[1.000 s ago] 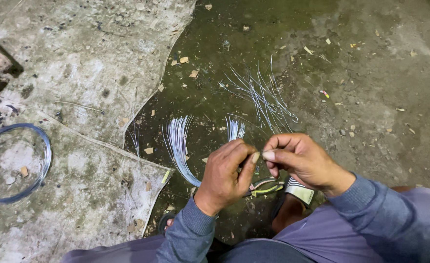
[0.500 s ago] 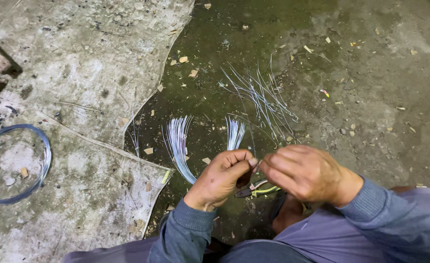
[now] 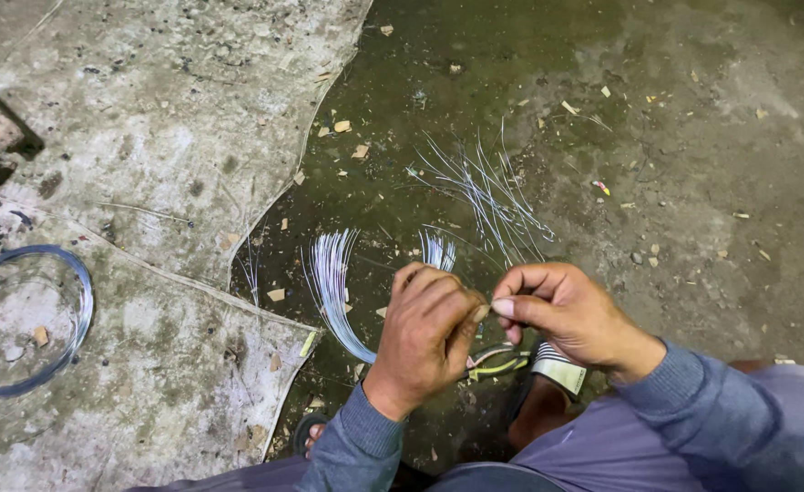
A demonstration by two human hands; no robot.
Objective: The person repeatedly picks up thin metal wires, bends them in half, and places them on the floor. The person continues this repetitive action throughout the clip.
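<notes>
A person crouched over a stained concrete floor (image 3: 693, 137). The left hand (image 3: 425, 333) was closed around a curved bundle of thin wires (image 3: 333, 282); the right hand (image 3: 566, 314) pinched one strand at its end, thumbs touching. A scatter of loose cut wires (image 3: 488, 187) lay just beyond, apparently finished. A wire coil (image 3: 24, 319), well apart, looked largely unused.

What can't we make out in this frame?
- Head view: what the left hand and right hand pinch is hidden by the fingertips.
- Pliers: mostly under the hands.
- Wire coil: cut off by the left edge.
- Wire bundle: lower end behind the left hand.
</notes>
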